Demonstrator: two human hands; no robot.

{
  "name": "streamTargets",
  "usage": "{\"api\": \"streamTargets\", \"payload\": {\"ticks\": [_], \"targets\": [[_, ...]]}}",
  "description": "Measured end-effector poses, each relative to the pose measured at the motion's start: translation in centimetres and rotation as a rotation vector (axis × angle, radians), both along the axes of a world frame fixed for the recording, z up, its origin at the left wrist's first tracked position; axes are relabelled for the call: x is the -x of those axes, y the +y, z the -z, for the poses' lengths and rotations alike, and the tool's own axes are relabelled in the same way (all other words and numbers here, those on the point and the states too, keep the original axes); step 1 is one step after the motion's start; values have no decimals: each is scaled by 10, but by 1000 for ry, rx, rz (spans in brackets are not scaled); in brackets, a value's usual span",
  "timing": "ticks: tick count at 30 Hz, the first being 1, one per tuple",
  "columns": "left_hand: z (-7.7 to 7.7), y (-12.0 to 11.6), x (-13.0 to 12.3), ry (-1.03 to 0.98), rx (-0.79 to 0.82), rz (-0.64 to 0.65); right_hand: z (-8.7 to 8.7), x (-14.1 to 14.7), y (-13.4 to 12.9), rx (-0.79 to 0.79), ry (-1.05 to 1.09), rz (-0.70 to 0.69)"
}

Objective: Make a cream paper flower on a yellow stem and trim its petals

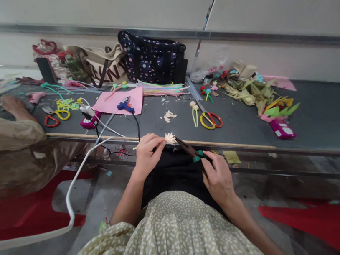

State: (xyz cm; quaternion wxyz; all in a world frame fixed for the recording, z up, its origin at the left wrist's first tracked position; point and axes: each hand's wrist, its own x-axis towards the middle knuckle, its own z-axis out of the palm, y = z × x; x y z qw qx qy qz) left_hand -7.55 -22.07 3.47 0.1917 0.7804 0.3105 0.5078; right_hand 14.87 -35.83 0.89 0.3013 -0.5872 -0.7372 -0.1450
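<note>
My left hand (150, 152) pinches a small cream flower (170, 138) with fringed petals, held just off the table's front edge. A thin pale stem pokes out on the far side of that hand. In my right hand (219, 175) are long-nosed pliers (187, 147) with green on the handles; their dark tips reach to the flower's right side. Whether the tips grip a petal I cannot tell. On the table beyond lie loose cream petal pieces (168, 116) and a similar flower on yellow-green stems (195, 115).
Red-and-yellow scissors (210, 119) lie right of the petals. A blue glue gun (125, 105) rests on pink paper (103, 105). Dried husks (247, 91) are heaped at right, bags (152, 58) at the back. A white cable (69, 200) hangs at left, near a co-worker's hands (13, 105).
</note>
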Motion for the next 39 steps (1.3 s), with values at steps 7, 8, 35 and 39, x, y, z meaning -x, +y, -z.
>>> {"api": "streamTargets", "payload": {"ticks": [7, 8, 35, 39], "targets": [[1, 0, -1, 59, -27, -36, -4, 2, 2, 3, -26, 11], [2, 0, -1, 31, 8, -25, -4, 2, 2, 16, -18, 6], [32, 12, -20, -579, 624, 302, -29, 35, -17, 1029, 1904, -548], [36, 14, -25, -709, 775, 361, -26, 38, -19, 992, 2018, -632]]}}
